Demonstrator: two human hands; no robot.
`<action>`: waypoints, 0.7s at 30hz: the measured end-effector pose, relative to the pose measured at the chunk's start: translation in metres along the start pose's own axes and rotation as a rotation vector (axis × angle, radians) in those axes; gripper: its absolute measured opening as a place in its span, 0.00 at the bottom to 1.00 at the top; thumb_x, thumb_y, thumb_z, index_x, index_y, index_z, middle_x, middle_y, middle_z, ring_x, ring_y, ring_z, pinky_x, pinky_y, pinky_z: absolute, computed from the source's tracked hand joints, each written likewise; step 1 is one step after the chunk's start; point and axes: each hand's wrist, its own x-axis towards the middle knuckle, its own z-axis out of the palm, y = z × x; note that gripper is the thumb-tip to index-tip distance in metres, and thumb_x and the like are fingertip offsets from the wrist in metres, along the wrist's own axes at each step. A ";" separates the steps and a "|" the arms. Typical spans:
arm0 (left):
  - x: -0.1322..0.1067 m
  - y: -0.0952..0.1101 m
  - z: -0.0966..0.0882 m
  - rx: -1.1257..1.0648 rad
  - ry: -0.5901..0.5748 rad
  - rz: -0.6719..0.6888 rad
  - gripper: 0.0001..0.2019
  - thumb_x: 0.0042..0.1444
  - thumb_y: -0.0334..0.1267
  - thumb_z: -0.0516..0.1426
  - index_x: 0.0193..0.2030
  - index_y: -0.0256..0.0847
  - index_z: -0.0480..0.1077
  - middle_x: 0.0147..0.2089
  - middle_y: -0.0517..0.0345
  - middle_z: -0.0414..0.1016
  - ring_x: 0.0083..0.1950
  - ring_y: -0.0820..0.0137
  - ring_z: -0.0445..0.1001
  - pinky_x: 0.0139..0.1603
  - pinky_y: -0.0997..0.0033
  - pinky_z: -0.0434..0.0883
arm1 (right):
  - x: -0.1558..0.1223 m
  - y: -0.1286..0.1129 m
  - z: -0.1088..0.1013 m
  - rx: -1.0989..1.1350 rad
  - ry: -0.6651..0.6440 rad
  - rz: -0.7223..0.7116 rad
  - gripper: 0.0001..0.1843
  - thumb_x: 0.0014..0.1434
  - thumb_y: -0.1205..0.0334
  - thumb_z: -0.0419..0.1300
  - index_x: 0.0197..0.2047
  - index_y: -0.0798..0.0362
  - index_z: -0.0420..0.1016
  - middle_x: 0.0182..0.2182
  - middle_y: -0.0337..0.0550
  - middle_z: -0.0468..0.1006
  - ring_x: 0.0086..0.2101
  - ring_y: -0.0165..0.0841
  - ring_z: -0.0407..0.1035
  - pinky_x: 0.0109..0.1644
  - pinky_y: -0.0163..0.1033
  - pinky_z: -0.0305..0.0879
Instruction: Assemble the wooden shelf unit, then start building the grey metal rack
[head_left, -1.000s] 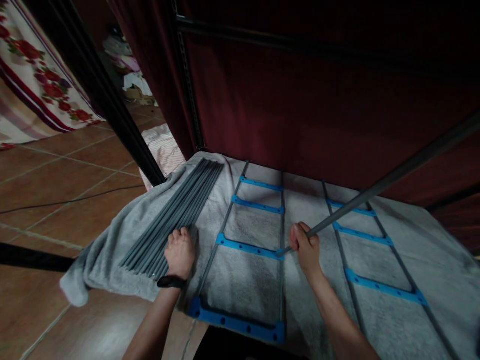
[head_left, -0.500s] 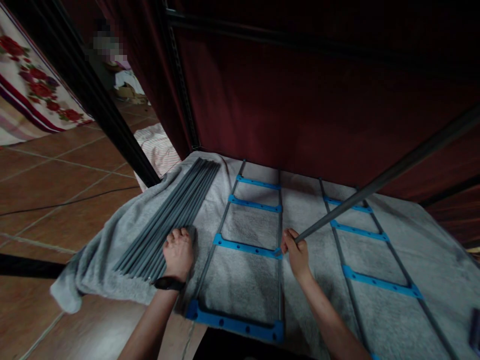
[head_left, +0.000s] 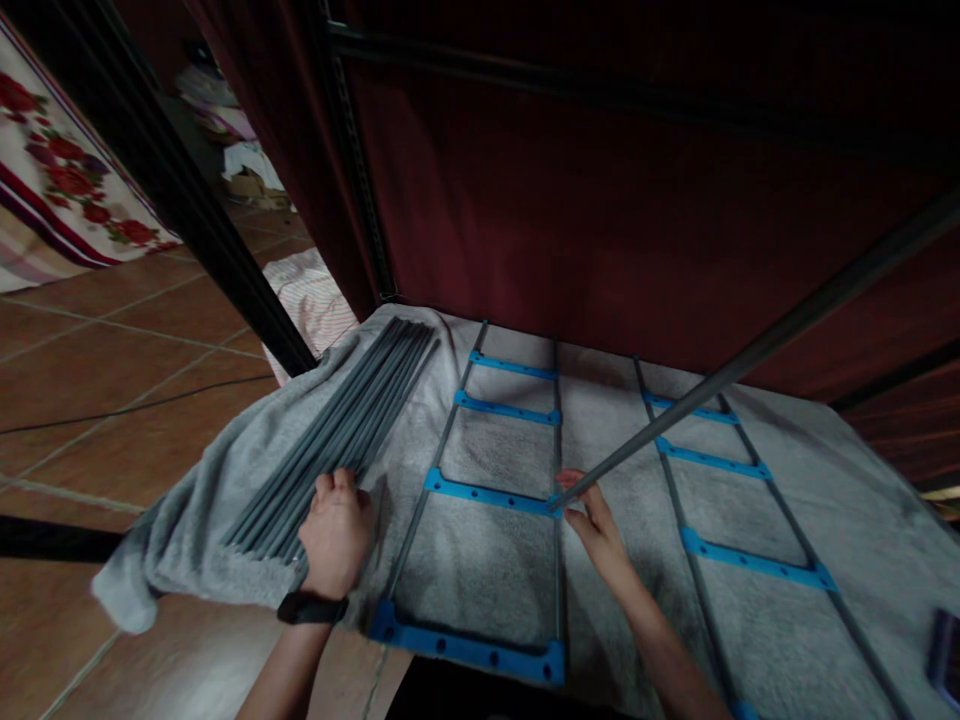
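My left hand (head_left: 337, 530), with a black band (head_left: 311, 608) on its wrist, curls its fingers around a grey rod at the right side of the rod pile (head_left: 322, 450). The fingers hide part of that rod. A long grey rod (head_left: 705, 395) rises up to the right, its lower end at the right end of a blue bracket (head_left: 487, 492). My right hand (head_left: 596, 525) is beside that end, thumb and fingers apart around the rod without a firm grip. Several blue brackets join two grey rods into a ladder-like frame (head_left: 510, 412) on the grey cloth.
A second blue-and-grey frame (head_left: 757, 568) lies on the right of the grey cloth (head_left: 855, 480). A dark red curtain (head_left: 525, 220) hangs behind. A black post (head_left: 225, 260) stands at left, over a tiled floor (head_left: 187, 350) with a dark cable.
My right hand has loosened its grip on the standing rod. My left hand has shifted slightly left and down, and one rod's far end now lies apart from the pile.
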 end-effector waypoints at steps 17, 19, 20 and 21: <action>-0.032 0.126 -0.022 -0.873 -0.315 0.498 0.05 0.62 0.35 0.53 0.41 0.41 0.70 0.42 0.54 0.74 0.41 0.66 0.74 0.41 0.68 0.68 | 0.064 -0.020 -0.011 0.410 0.208 0.215 0.15 0.50 0.53 0.67 0.42 0.47 0.79 0.40 0.42 0.82 0.40 0.39 0.75 0.45 0.44 0.71; -0.036 0.147 -0.022 -0.907 -0.340 0.552 0.04 0.63 0.34 0.54 0.41 0.41 0.70 0.42 0.54 0.74 0.41 0.67 0.74 0.41 0.68 0.68 | 0.071 -0.026 -0.005 0.561 0.093 0.297 0.15 0.52 0.51 0.66 0.43 0.47 0.79 0.40 0.43 0.82 0.42 0.39 0.76 0.46 0.45 0.73; -0.037 0.155 -0.022 -0.922 -0.346 0.577 0.04 0.63 0.33 0.54 0.40 0.41 0.69 0.42 0.54 0.74 0.41 0.67 0.74 0.42 0.68 0.69 | 0.074 -0.028 -0.002 0.620 0.031 0.325 0.15 0.53 0.51 0.65 0.42 0.47 0.79 0.40 0.44 0.82 0.42 0.39 0.76 0.47 0.46 0.73; -0.037 0.163 -0.021 -0.932 -0.348 0.599 0.04 0.63 0.33 0.54 0.40 0.41 0.69 0.42 0.54 0.73 0.41 0.66 0.74 0.42 0.67 0.69 | 0.077 -0.030 0.001 0.664 -0.022 0.341 0.13 0.55 0.51 0.65 0.42 0.47 0.78 0.39 0.44 0.82 0.42 0.39 0.76 0.48 0.47 0.74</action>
